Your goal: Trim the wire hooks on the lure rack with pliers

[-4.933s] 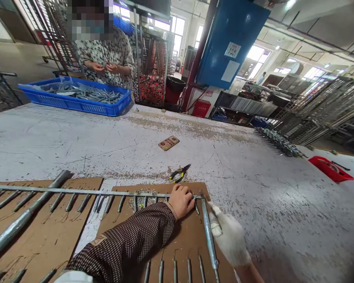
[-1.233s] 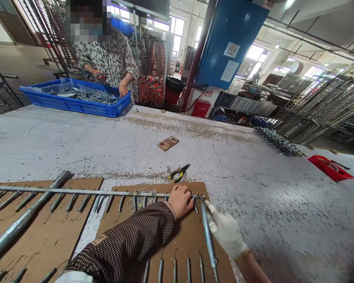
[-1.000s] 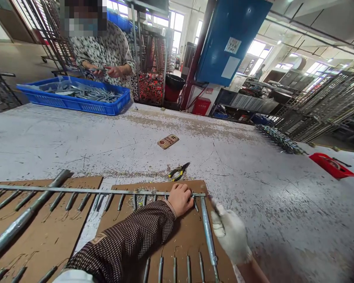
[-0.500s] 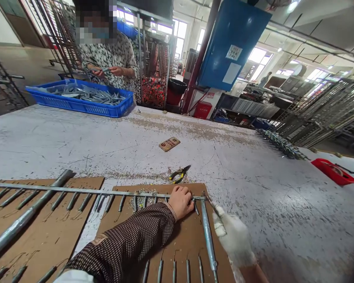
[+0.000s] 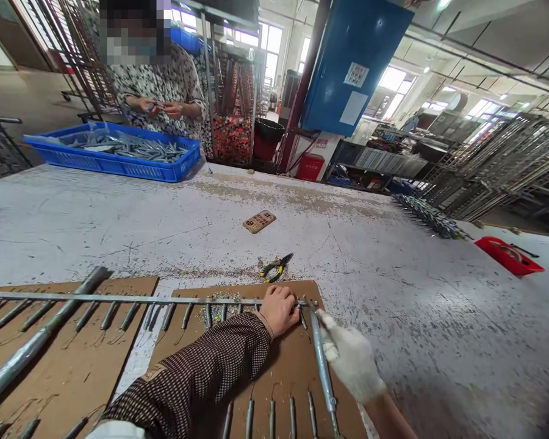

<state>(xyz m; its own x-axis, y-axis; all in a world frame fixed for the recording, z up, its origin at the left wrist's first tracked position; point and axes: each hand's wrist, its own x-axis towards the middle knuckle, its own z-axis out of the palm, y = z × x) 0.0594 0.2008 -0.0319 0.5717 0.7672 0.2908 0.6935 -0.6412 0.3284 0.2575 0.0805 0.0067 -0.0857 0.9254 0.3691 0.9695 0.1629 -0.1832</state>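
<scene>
Your bare left hand (image 5: 280,309) fists over the thin grey metal rail (image 5: 119,298); your white-gloved right hand (image 5: 350,360) grips the grey upright rod (image 5: 321,360) near the brown cardboard sheet's (image 5: 283,372) far edge. A slip could pinch fingers.

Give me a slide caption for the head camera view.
Bare left hand pins a thin metal rod on cardboard while the gloved right hand grips a grey bar; pliers lie beyond.

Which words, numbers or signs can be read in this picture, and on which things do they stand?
No text can be read with certainty.
Small brown card on the table: red round symbols and marks, too small to read.
Blue cabinet: two paper sheets, print too blurred.
Red box on the floor: white marks, unreadable.
White sign above it: red marks, blurred.
Nothing readable near the hands.
</scene>
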